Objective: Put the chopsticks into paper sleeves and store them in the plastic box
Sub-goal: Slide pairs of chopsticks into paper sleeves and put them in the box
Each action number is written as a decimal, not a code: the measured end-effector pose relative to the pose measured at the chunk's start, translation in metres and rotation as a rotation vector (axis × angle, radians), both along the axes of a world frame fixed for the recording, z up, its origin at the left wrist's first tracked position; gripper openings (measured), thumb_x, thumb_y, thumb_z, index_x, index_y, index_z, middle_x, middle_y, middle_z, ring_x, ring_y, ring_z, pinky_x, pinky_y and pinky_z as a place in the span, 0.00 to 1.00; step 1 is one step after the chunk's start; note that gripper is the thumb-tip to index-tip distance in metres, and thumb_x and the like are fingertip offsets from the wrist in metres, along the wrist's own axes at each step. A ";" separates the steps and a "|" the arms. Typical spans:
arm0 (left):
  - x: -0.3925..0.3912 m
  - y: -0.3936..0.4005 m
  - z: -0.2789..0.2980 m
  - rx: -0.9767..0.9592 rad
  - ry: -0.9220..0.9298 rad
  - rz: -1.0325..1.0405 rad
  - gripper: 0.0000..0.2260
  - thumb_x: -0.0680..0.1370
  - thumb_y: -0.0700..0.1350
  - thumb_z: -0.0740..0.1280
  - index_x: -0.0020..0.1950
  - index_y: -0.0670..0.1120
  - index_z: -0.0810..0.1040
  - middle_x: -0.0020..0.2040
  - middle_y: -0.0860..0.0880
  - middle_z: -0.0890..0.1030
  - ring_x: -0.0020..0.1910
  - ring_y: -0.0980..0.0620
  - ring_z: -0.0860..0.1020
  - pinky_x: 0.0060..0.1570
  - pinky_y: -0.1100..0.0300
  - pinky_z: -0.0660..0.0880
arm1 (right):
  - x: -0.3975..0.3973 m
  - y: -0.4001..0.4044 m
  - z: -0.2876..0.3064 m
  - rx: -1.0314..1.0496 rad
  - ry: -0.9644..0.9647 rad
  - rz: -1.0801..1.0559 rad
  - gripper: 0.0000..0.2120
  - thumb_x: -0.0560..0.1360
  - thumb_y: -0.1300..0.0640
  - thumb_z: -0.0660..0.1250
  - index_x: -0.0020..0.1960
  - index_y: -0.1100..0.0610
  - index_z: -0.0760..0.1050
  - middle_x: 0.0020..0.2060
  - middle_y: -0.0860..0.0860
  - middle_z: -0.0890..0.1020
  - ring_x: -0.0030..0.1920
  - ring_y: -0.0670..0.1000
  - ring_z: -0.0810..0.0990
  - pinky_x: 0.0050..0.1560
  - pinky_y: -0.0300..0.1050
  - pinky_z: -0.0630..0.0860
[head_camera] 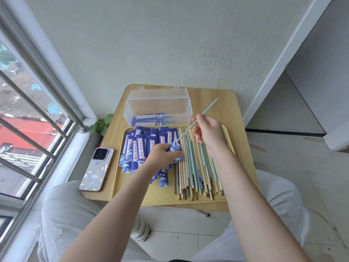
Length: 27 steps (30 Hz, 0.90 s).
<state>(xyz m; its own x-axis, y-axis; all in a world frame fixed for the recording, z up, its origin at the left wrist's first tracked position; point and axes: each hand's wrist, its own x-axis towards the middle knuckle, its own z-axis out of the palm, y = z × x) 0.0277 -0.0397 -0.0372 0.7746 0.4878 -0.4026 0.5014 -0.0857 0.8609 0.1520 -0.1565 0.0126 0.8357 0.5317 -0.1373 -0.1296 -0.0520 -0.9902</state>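
My left hand [160,156] grips a blue patterned paper sleeve [176,148] over the yellow tray [151,200]. My right hand [209,133] pinches a pale green chopstick [207,108], held slanted, with its lower tip at the sleeve's open mouth. More blue sleeves [139,148] lie in a heap on the left half of the tray. Several loose chopsticks [196,171], green and wooden, lie on the right half. The clear plastic box [158,103] stands open behind the tray, with a few sleeved chopsticks [151,119] inside.
A phone [97,169] lies on the wooden table [217,95] left of the tray. A small green plant [102,124] sits by the window bars at the left. A wall rises behind the table. My knees are below the table's near edge.
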 end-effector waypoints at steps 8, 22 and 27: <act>0.004 -0.004 0.008 0.019 -0.109 0.024 0.13 0.77 0.42 0.72 0.38 0.43 0.71 0.27 0.46 0.72 0.20 0.54 0.67 0.24 0.65 0.68 | -0.008 -0.001 0.003 -0.240 -0.140 0.225 0.11 0.83 0.53 0.62 0.50 0.58 0.80 0.35 0.51 0.81 0.27 0.46 0.73 0.28 0.38 0.69; 0.004 -0.007 0.002 -0.109 -0.158 0.156 0.11 0.79 0.45 0.70 0.43 0.41 0.73 0.28 0.46 0.76 0.21 0.56 0.70 0.25 0.67 0.69 | -0.013 0.006 -0.064 -1.224 -0.544 0.305 0.08 0.80 0.53 0.66 0.48 0.57 0.75 0.36 0.50 0.75 0.37 0.52 0.77 0.33 0.44 0.70; 0.003 -0.007 0.001 -0.165 -0.154 0.161 0.09 0.79 0.45 0.69 0.47 0.41 0.73 0.30 0.47 0.77 0.25 0.52 0.73 0.27 0.66 0.71 | -0.017 0.011 -0.066 -1.186 -0.484 0.286 0.05 0.81 0.56 0.65 0.48 0.56 0.74 0.39 0.51 0.75 0.41 0.53 0.79 0.38 0.45 0.74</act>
<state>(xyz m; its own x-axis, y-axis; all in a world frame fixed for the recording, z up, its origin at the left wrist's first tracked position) 0.0310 -0.0464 -0.0359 0.7506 0.5472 -0.3705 0.3593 0.1325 0.9238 0.1348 -0.1456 -0.0535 0.8107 0.4610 -0.3608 0.3840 -0.8840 -0.2666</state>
